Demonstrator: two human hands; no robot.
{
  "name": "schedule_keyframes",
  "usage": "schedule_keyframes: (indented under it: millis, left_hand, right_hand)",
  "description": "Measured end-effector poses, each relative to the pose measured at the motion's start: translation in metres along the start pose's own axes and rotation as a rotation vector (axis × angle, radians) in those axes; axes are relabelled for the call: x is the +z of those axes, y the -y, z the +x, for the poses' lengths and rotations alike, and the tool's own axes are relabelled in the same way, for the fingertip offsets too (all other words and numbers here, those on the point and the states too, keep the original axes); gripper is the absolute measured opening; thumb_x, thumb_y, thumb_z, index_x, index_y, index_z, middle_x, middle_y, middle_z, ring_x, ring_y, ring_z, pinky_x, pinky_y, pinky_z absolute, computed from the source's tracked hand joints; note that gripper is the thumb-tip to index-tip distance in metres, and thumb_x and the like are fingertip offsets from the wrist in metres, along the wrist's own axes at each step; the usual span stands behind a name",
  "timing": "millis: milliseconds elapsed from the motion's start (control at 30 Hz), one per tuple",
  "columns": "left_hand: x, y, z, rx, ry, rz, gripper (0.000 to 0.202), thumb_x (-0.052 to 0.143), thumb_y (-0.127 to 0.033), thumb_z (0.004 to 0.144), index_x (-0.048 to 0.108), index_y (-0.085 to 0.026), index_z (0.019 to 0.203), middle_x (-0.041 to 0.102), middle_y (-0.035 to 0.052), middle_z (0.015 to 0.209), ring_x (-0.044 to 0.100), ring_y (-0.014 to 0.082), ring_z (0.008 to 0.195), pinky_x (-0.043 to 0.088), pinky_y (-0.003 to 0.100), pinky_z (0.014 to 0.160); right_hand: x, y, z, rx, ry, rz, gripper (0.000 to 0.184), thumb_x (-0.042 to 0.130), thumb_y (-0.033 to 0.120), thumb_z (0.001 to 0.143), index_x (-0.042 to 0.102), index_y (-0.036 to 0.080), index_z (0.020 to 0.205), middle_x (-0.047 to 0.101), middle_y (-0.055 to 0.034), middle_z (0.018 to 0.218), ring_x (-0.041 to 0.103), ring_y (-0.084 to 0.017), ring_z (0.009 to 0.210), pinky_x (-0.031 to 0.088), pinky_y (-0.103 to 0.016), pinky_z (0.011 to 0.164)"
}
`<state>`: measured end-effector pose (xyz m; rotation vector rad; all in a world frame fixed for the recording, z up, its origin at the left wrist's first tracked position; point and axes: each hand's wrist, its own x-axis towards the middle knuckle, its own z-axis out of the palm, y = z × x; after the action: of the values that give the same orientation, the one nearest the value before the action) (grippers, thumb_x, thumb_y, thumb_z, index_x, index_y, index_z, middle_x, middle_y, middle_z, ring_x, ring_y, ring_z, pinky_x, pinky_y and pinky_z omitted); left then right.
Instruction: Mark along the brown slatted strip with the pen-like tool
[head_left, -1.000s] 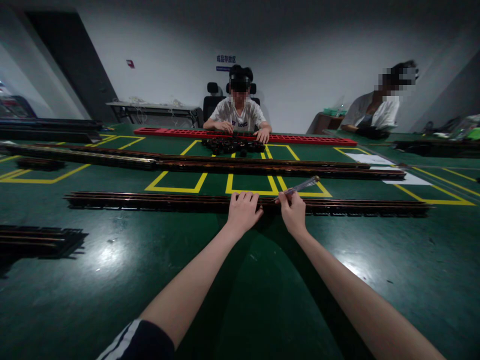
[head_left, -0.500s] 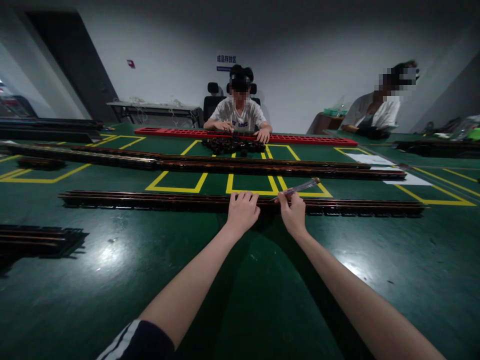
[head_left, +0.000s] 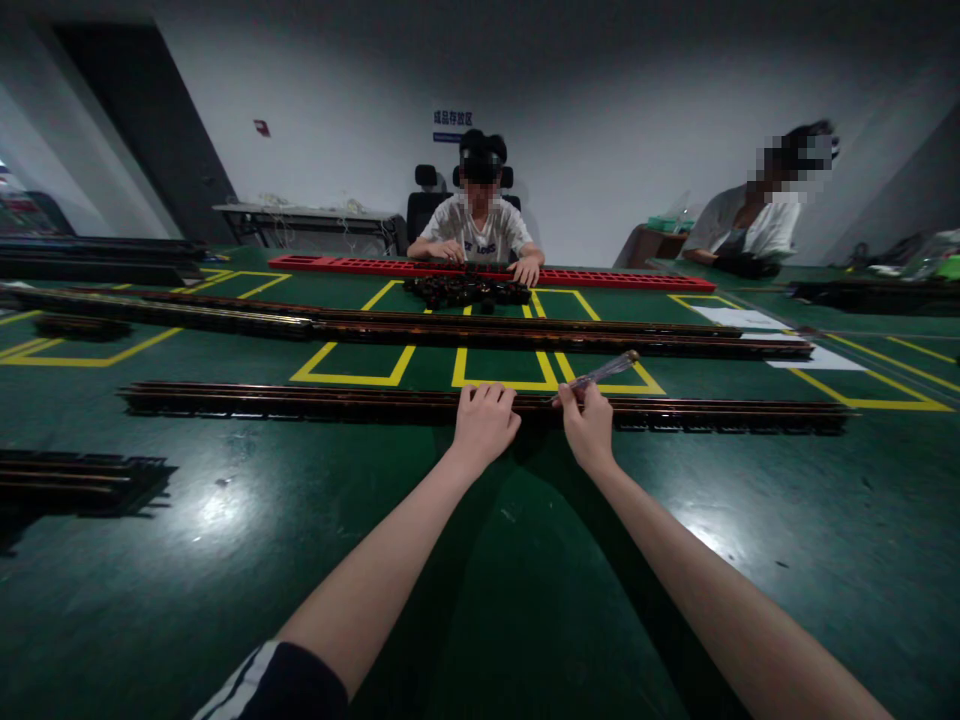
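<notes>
A long dark strip [head_left: 300, 403] with thin copper-coloured lines lies across the table in front of me. My left hand [head_left: 486, 425] grips it near its middle, fingers bent over the far edge. Just to the right, my right hand [head_left: 587, 425] is closed round a slim screwdriver [head_left: 611, 371] with a clear handle. The handle slants up and to the right, away from the strip. Its tip points down at the strip between my hands, where my fingers partly hide it.
More dark strips [head_left: 525, 331] lie farther back on the green table [head_left: 510, 560]; another strip [head_left: 75, 482] sits at left. Across the table, a person [head_left: 480, 225] works over a dark pile [head_left: 465, 291] beside a red rack [head_left: 630, 281]. Another person [head_left: 746, 225] is at right.
The screwdriver has tilted a little, its handle end now slightly higher. My right hand has shifted very slightly; my left hand and the strip have stayed put.
</notes>
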<state>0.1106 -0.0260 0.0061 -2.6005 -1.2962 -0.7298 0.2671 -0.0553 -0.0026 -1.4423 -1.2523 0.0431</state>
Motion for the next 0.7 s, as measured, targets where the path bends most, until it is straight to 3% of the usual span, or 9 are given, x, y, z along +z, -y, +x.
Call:
schedule_keyframes:
  millis: [700]
  left_hand:
    - [0.0002,0.0012,-0.0001,-0.007,0.010,-0.015,0.029,0.042,-0.023,0.089,0.063,-0.015,0.107,0.068,0.0103,0.111,0.060,0.0242,0.103,0.043,0.042,0.093]
  right_hand:
    - [-0.0009,0.0019,-0.0006,-0.009,0.022,0.021,0.030,0.047,0.046,0.087,0.051,0.023,0.069,0.066,-0.0047,0.066,0.062,-0.024,0.066,0.045,-0.041,0.075]
